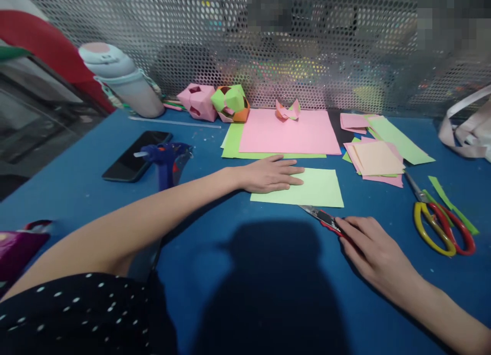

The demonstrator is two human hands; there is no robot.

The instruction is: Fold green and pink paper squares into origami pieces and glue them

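Observation:
A pale green sheet of paper (318, 189) lies flat on the blue table. My left hand (270, 175) rests on its left part, palm down with the fingers spread. In my right hand (374, 247) is a red and black utility knife (326, 219), its handle gripped from above. The knife's blade points up and left, and its tip is at the sheet's lower edge; whether it touches the paper I cannot tell. Beyond the sheet, a large pink sheet (287, 132) lies over green ones, with a small folded paper piece (287, 110) at its back edge.
Scissors (441, 224) and green strips (447, 196) lie at the right, near stacked paper squares (378, 158). A blue glue gun (164, 163), a phone (136, 155) and a bottle (123, 81) stand or lie at the left. Folded paper shapes (197, 102) sit by the perforated metal panel (184, 38).

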